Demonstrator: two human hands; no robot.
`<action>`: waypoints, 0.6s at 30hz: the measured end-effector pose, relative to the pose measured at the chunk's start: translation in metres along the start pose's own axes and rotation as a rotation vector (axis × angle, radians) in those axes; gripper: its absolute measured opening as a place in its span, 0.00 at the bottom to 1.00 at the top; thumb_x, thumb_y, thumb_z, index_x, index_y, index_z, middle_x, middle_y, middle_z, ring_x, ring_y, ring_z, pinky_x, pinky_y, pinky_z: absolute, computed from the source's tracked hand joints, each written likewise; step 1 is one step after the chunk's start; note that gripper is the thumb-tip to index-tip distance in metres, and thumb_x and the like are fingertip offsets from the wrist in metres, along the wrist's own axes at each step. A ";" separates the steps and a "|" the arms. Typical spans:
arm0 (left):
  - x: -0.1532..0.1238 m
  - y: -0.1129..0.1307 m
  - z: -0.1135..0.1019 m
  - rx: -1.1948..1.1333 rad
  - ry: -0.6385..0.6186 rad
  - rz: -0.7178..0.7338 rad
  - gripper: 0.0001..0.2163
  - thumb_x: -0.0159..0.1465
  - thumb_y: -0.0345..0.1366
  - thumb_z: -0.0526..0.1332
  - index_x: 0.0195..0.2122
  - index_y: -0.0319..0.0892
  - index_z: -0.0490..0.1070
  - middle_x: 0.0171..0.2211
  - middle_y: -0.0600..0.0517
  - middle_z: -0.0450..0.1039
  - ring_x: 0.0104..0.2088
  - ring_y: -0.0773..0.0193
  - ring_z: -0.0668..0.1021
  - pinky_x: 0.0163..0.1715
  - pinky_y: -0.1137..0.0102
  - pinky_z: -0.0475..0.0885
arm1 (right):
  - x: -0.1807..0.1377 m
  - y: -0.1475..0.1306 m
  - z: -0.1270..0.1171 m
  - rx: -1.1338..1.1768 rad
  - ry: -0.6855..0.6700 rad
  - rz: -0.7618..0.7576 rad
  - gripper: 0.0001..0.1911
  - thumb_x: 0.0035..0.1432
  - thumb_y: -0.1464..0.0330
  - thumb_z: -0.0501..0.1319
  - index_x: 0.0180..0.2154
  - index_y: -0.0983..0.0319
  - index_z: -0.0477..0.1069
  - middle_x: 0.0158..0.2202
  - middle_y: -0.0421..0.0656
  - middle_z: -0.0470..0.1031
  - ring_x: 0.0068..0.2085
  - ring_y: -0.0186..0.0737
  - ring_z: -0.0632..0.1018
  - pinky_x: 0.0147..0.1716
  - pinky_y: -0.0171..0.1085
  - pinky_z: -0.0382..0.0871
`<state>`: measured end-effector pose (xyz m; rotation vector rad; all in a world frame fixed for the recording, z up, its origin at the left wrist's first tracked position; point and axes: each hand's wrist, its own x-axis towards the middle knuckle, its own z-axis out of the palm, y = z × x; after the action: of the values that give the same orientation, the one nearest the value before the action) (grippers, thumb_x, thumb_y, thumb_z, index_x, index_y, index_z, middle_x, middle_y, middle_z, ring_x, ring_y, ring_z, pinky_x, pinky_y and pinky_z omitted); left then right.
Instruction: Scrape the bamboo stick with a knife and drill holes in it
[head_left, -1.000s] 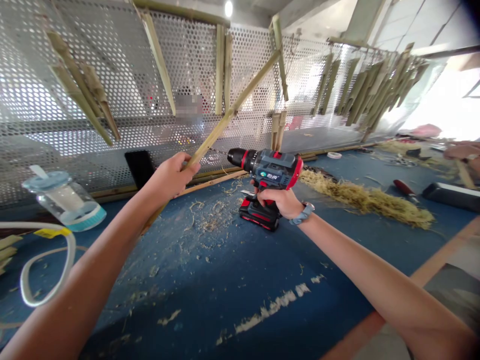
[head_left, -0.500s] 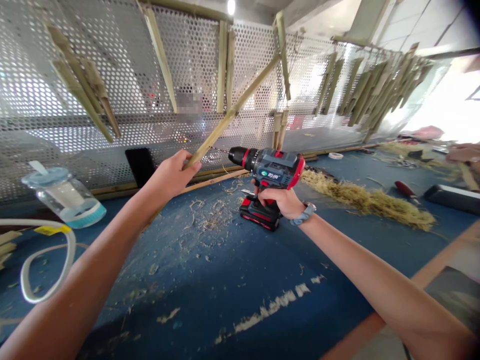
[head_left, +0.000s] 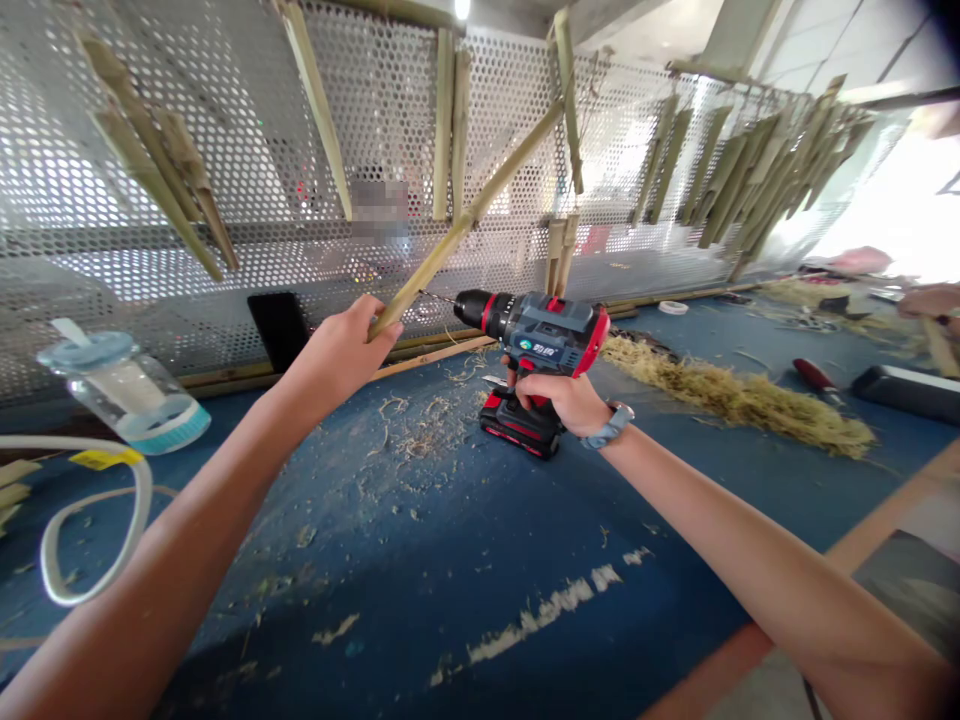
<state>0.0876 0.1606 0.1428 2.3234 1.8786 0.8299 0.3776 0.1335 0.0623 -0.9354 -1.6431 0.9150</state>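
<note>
My left hand (head_left: 352, 335) is closed around the lower part of a long bamboo strip (head_left: 480, 205), which slants up to the right in front of the perforated metal screen. In my right hand (head_left: 559, 395) is a cordless drill (head_left: 551, 335), blue-grey with red trim, gripped by its handle with the battery low over the table. Its thin drill bit (head_left: 436, 297) points left, with the tip at the strip just above my left fingers. Whether the tip has entered the bamboo I cannot tell. Fibrous shavings (head_left: 431, 430) lie on the blue table (head_left: 420, 590) below.
Several bamboo pieces (head_left: 315, 110) hang along the perforated screen (head_left: 232, 120). A clear jar (head_left: 127, 390), a white hose (head_left: 139, 510) and a black phone (head_left: 279, 330) are at left. Right of the drill lie a shavings heap (head_left: 735, 400) and a red-handled tool (head_left: 814, 376). Another person's hand (head_left: 934, 303) shows far right.
The view has shifted very slightly. Both hands, the bamboo strip and the drill keep nearly the same places, with the bit still at the strip.
</note>
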 end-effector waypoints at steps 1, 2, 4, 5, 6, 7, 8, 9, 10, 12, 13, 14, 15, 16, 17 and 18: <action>0.000 0.000 0.000 0.004 0.000 0.004 0.10 0.70 0.45 0.60 0.46 0.46 0.71 0.31 0.50 0.73 0.29 0.58 0.71 0.34 0.63 0.63 | 0.000 -0.001 0.001 0.005 0.001 0.006 0.09 0.49 0.62 0.65 0.20 0.55 0.70 0.23 0.41 0.74 0.31 0.43 0.76 0.35 0.43 0.73; 0.000 0.000 -0.001 0.005 0.000 0.005 0.10 0.70 0.45 0.60 0.47 0.46 0.72 0.31 0.50 0.73 0.28 0.58 0.71 0.33 0.63 0.63 | 0.000 -0.002 0.001 0.012 0.008 0.011 0.07 0.49 0.62 0.66 0.23 0.56 0.72 0.22 0.40 0.73 0.29 0.42 0.75 0.34 0.43 0.72; 0.000 0.000 0.000 0.005 -0.003 0.000 0.10 0.71 0.46 0.60 0.46 0.46 0.72 0.31 0.50 0.73 0.28 0.58 0.72 0.32 0.63 0.62 | 0.000 -0.004 0.003 0.017 0.018 0.017 0.06 0.49 0.61 0.66 0.29 0.56 0.75 0.20 0.37 0.72 0.25 0.40 0.72 0.32 0.43 0.71; 0.000 0.001 0.000 0.002 -0.009 -0.005 0.10 0.71 0.46 0.60 0.46 0.46 0.72 0.31 0.50 0.73 0.28 0.57 0.72 0.32 0.63 0.62 | 0.000 -0.005 0.003 0.012 0.016 0.016 0.07 0.49 0.61 0.66 0.30 0.56 0.76 0.19 0.36 0.71 0.24 0.39 0.72 0.32 0.43 0.70; -0.001 0.002 0.001 -0.002 -0.016 -0.009 0.10 0.71 0.45 0.60 0.46 0.46 0.72 0.31 0.50 0.73 0.29 0.57 0.73 0.32 0.64 0.62 | 0.001 -0.006 0.004 0.004 0.014 0.012 0.07 0.49 0.62 0.66 0.31 0.57 0.75 0.19 0.36 0.71 0.24 0.39 0.71 0.31 0.43 0.70; -0.001 0.003 0.002 -0.007 -0.023 -0.011 0.09 0.72 0.45 0.60 0.45 0.46 0.72 0.31 0.50 0.73 0.29 0.57 0.73 0.31 0.64 0.63 | 0.000 -0.006 0.005 -0.005 0.015 0.004 0.06 0.49 0.62 0.66 0.30 0.56 0.74 0.19 0.35 0.70 0.24 0.38 0.71 0.31 0.42 0.70; -0.002 0.005 0.003 -0.011 -0.028 -0.011 0.09 0.72 0.45 0.59 0.44 0.46 0.71 0.31 0.50 0.73 0.29 0.57 0.73 0.32 0.64 0.62 | 0.000 -0.006 0.005 -0.015 0.022 -0.004 0.05 0.49 0.63 0.65 0.29 0.56 0.73 0.19 0.35 0.70 0.24 0.38 0.71 0.31 0.42 0.70; -0.003 0.007 0.005 -0.014 -0.028 -0.011 0.08 0.72 0.44 0.59 0.44 0.46 0.71 0.31 0.50 0.73 0.30 0.58 0.73 0.32 0.64 0.62 | 0.000 -0.006 0.005 -0.025 0.030 -0.010 0.05 0.48 0.64 0.65 0.28 0.56 0.73 0.19 0.35 0.71 0.24 0.38 0.71 0.31 0.42 0.69; -0.004 0.009 0.006 -0.016 -0.023 -0.012 0.08 0.72 0.44 0.59 0.44 0.46 0.71 0.31 0.49 0.73 0.30 0.58 0.73 0.32 0.64 0.62 | 0.000 -0.005 0.006 -0.031 0.040 -0.010 0.04 0.47 0.64 0.65 0.28 0.56 0.72 0.19 0.36 0.71 0.24 0.38 0.71 0.31 0.42 0.69; -0.006 0.013 0.007 -0.019 -0.002 -0.020 0.08 0.73 0.44 0.59 0.44 0.46 0.70 0.32 0.49 0.73 0.31 0.58 0.72 0.32 0.63 0.61 | -0.001 -0.004 0.006 -0.029 0.046 0.006 0.05 0.46 0.64 0.64 0.29 0.56 0.73 0.20 0.36 0.71 0.24 0.39 0.71 0.31 0.42 0.69; -0.007 0.014 0.007 -0.025 0.003 -0.029 0.08 0.73 0.44 0.58 0.44 0.46 0.70 0.32 0.49 0.73 0.30 0.58 0.71 0.32 0.63 0.60 | -0.001 -0.004 0.006 -0.028 0.045 0.011 0.05 0.46 0.64 0.63 0.29 0.56 0.72 0.20 0.36 0.71 0.25 0.39 0.71 0.31 0.43 0.69; -0.007 0.014 0.007 -0.035 0.001 -0.040 0.08 0.73 0.44 0.58 0.44 0.46 0.70 0.32 0.49 0.73 0.30 0.58 0.71 0.31 0.63 0.60 | -0.001 -0.004 0.006 -0.031 0.045 0.007 0.04 0.46 0.64 0.63 0.28 0.55 0.72 0.21 0.37 0.71 0.25 0.40 0.71 0.32 0.43 0.69; -0.008 0.014 0.006 -0.048 -0.006 -0.052 0.08 0.73 0.44 0.58 0.44 0.46 0.70 0.31 0.50 0.72 0.29 0.58 0.71 0.31 0.64 0.60 | -0.001 -0.003 0.007 -0.043 0.053 -0.012 0.04 0.47 0.64 0.63 0.27 0.55 0.70 0.22 0.37 0.71 0.26 0.40 0.72 0.33 0.43 0.70; -0.009 0.014 0.006 -0.062 -0.017 -0.063 0.08 0.73 0.44 0.58 0.43 0.46 0.69 0.30 0.50 0.72 0.28 0.59 0.71 0.30 0.64 0.61 | -0.001 -0.003 0.008 -0.067 0.063 -0.042 0.04 0.47 0.64 0.63 0.26 0.55 0.68 0.23 0.38 0.72 0.28 0.41 0.73 0.34 0.44 0.71; -0.009 0.014 0.005 -0.077 -0.028 -0.073 0.08 0.73 0.44 0.58 0.43 0.46 0.69 0.28 0.51 0.71 0.26 0.59 0.71 0.29 0.65 0.61 | -0.001 -0.003 0.008 -0.100 0.071 -0.075 0.06 0.47 0.65 0.64 0.26 0.55 0.67 0.25 0.39 0.72 0.30 0.42 0.74 0.36 0.44 0.72; -0.009 0.014 0.005 -0.090 -0.038 -0.081 0.08 0.73 0.44 0.58 0.43 0.46 0.69 0.27 0.52 0.70 0.25 0.60 0.71 0.28 0.65 0.61 | -0.001 -0.003 0.009 -0.134 0.077 -0.107 0.07 0.47 0.65 0.64 0.25 0.55 0.66 0.27 0.40 0.73 0.33 0.44 0.75 0.38 0.45 0.73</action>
<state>0.1009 0.1499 0.1400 2.1797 1.8658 0.8375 0.3691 0.1301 0.0623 -0.9521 -1.6868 0.6955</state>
